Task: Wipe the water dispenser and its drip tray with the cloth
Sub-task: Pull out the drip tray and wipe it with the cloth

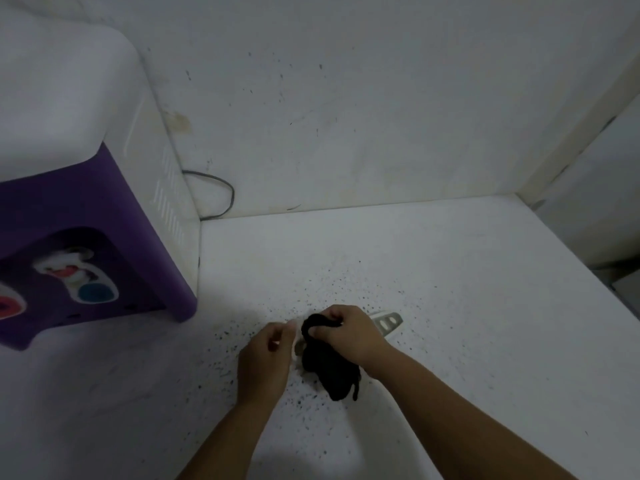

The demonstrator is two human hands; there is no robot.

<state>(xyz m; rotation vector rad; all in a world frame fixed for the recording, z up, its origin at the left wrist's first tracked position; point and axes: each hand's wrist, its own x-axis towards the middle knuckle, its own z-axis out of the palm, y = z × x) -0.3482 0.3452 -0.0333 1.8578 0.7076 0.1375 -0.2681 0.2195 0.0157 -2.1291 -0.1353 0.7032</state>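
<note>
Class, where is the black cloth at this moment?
In the head view, the crumpled black cloth sits low and centre, gripped by the right hand, over the white drip tray on the speckled counter.

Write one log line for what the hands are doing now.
right hand: grips black cloth | left hand: pinches white tray edge | dispenser: untouched

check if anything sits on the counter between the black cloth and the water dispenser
Nothing visible does. The black cloth, gripped by the right hand, has only bare speckled counter between it and the water dispenser to its left.
</note>
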